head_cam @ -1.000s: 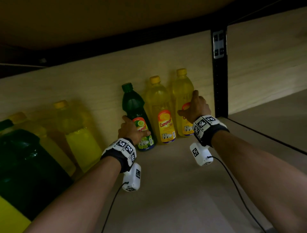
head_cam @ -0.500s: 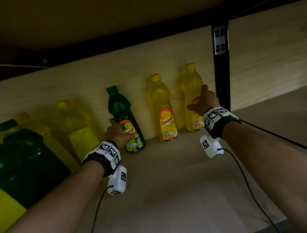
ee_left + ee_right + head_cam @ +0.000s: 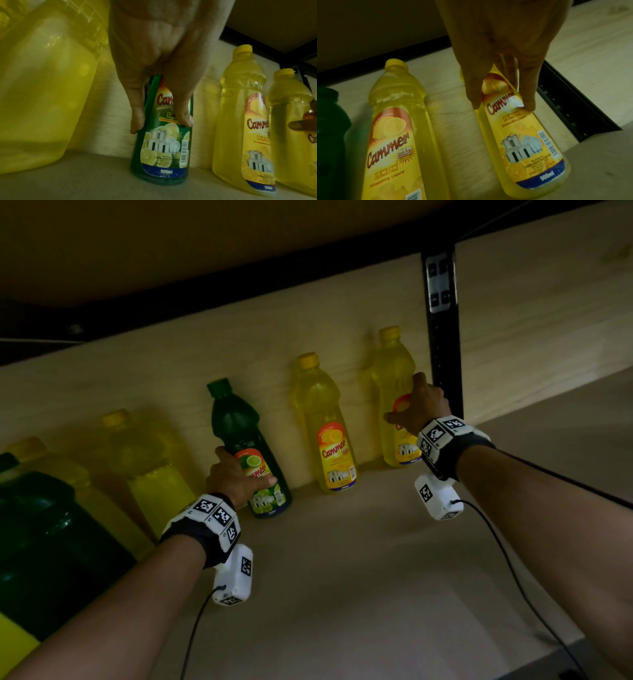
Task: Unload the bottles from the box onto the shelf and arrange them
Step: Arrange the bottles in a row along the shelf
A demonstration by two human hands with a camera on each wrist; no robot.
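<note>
My left hand (image 3: 236,477) grips the green bottle (image 3: 248,450), my right hand (image 3: 419,407) the far-right yellow bottle (image 3: 394,392); a careless shove could topple either into the middle bottle (image 3: 325,429).

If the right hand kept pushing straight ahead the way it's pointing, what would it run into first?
The right hand already grips the rightmost yellow bottle, so that bottle comes first. Straight on, the bottle would probably meet the wooden back panel just behind it; the gap is hard to judge. The black upright post stands close to its right.

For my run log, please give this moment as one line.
left hand: grips green bottle | right hand: grips right yellow bottle | middle yellow bottle: free | all upright on shelf
</note>
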